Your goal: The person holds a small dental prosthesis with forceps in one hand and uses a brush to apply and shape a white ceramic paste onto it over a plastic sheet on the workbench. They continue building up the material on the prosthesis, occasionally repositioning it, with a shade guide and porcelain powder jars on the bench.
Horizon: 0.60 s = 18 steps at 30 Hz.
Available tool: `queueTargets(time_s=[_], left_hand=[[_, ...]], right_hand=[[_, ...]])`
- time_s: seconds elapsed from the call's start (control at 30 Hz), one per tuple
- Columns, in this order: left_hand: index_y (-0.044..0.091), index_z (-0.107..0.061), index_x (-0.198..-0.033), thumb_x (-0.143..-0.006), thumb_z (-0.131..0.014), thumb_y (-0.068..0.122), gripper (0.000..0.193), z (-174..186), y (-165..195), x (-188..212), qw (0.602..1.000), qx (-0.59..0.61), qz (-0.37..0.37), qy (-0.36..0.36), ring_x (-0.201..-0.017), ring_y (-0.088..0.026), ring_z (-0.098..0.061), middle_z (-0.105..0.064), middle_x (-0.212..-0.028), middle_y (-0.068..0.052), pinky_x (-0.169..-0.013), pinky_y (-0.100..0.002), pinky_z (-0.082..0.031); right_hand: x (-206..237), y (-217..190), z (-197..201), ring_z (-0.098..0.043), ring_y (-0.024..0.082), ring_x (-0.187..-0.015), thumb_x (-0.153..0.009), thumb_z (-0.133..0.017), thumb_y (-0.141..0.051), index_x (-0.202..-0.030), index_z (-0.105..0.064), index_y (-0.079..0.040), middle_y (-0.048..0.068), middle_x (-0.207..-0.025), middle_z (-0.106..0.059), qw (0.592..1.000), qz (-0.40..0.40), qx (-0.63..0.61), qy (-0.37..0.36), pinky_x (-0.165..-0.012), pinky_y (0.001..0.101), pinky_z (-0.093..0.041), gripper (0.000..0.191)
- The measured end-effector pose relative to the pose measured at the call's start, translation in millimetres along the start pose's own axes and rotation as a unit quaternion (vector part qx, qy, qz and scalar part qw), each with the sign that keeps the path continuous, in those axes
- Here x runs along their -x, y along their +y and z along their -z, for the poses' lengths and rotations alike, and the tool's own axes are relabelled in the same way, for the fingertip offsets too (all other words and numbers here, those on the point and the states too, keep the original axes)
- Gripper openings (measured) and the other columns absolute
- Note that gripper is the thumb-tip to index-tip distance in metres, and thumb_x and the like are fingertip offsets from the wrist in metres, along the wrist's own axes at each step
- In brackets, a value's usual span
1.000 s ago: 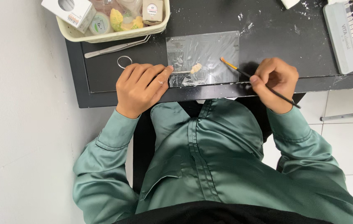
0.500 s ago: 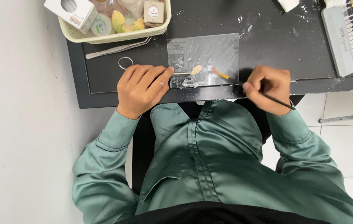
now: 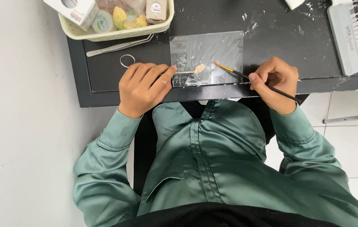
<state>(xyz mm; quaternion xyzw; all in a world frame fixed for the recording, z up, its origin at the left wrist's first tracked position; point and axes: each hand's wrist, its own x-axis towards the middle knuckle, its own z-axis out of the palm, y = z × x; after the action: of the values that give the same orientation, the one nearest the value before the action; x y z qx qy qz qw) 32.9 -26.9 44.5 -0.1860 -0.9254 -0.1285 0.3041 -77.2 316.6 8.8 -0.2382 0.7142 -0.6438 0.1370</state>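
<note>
While left fingers (image 3: 164, 77) pinch the cream tooth's (image 3: 199, 68) holder (metal), right fingers (image 3: 258, 76) grip a brush (image 3: 246, 76)

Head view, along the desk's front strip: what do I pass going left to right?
Metal ring → left hand → small tooth-like piece on the clear sheet → brush tip → right hand → shade guide.
</note>
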Motion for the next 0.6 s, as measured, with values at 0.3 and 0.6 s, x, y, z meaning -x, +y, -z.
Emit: queueTargets(time_s=[0.3,0.6], left_hand=[[0.011,-0.074,-0.117,-0.085,-0.079,0.009,0.033,0.7,0.4,0.0,1.000,0.001,0.000,-0.002,-0.092,-0.018,-0.066,-0.070,-0.108,0.000,-0.083,-0.035,-0.052],[0.010,-0.074,-0.118,-0.085,-0.079,0.009,0.033,1.4,0.4,-0.4,1.000,0.002,-0.001,-0.002,-0.092,-0.018,-0.066,-0.069,-0.108,0.000,-0.083,-0.035,-0.052]], right_hand=[[-1.3,-4.9,0.0,-0.062,0.010,-0.070,-0.104,-0.067,0.009,-0.090,-0.051,-0.005,0.006,-0.080,-0.063,0.999,0.020,-0.044,-0.025,-0.067,0.0237,-0.049,0.025],[-1.0,-7.2,-1.9,-0.063,0.011,-0.075,-0.102,-0.070,0.010,-0.090,-0.051,-0.004,0.008,-0.085,-0.064,0.999,-0.001,-0.013,-0.030,-0.068,0.0240,-0.050,0.026]])
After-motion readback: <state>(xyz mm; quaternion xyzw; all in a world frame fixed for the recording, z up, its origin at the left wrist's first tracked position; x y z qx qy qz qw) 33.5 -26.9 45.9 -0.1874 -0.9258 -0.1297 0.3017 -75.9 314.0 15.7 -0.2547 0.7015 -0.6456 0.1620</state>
